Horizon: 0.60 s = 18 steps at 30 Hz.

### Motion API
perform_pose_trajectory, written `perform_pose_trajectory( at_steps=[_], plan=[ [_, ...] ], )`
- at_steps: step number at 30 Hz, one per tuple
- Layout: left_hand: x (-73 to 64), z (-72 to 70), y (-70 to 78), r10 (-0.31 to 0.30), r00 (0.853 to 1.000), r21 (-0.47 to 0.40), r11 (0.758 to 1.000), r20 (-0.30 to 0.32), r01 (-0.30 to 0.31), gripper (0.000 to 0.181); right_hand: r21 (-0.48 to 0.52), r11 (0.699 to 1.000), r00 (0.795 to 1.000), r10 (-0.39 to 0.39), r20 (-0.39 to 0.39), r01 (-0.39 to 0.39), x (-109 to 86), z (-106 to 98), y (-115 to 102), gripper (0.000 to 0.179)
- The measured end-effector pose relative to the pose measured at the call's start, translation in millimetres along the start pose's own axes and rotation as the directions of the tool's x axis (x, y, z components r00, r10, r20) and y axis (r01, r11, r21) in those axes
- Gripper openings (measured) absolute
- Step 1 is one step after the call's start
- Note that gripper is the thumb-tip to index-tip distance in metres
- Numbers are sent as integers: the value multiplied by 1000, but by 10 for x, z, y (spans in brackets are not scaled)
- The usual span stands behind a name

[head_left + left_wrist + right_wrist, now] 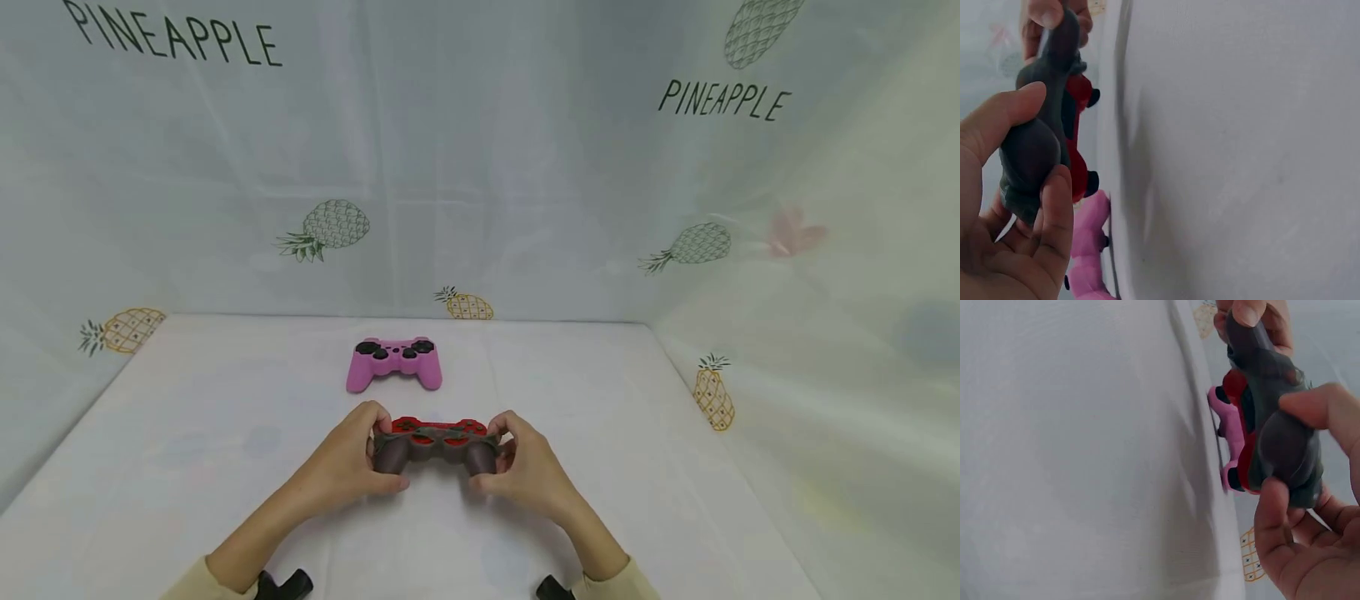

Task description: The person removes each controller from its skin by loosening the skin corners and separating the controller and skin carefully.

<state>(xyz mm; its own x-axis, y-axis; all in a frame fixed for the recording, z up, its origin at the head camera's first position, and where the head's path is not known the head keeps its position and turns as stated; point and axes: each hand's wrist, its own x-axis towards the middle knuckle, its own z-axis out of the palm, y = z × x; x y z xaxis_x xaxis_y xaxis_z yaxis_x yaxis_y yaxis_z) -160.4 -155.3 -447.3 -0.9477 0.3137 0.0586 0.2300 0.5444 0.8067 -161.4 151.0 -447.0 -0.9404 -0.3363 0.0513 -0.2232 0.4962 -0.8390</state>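
Note:
A dark grey game controller (438, 443) with red parts is held level between both hands, near the middle of the table. The left hand (352, 462) grips its left handle, thumb on the near side and fingers around the far side. At the other end, the right hand (528, 471) grips the right handle the same way. Both wrist views show thumb and fingers curled round a rounded handle (1032, 150), with black knobs on the red side (1249, 462). Beyond it lies a pink game controller (396, 354) with black buttons, its handles pointing toward the person.
A white cloth (187, 475) covers the table. Behind and to the right hang pale sheets (480, 167) printed with pineapples and lettering. Dark wrist-worn pieces (285, 585) show by the sleeves at the bottom edge.

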Motion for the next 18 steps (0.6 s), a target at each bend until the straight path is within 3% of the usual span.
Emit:
perform_pose_trajectory(
  at_steps=[6,13,18],
  plan=[
    [7,35,0,-34,999,28,999,2,34,71,-19,1000,1000,23,13,-22,4,24,25,57],
    [35,79,7,-42,999,130,991,1,42,70,-69,998,1000,-7,23,8,21,49,57,64],
    [0,70,3,-87,996,106,990,-20,88,70,-46,999,997,-16,70,19,9,43,84,67]
  ],
)
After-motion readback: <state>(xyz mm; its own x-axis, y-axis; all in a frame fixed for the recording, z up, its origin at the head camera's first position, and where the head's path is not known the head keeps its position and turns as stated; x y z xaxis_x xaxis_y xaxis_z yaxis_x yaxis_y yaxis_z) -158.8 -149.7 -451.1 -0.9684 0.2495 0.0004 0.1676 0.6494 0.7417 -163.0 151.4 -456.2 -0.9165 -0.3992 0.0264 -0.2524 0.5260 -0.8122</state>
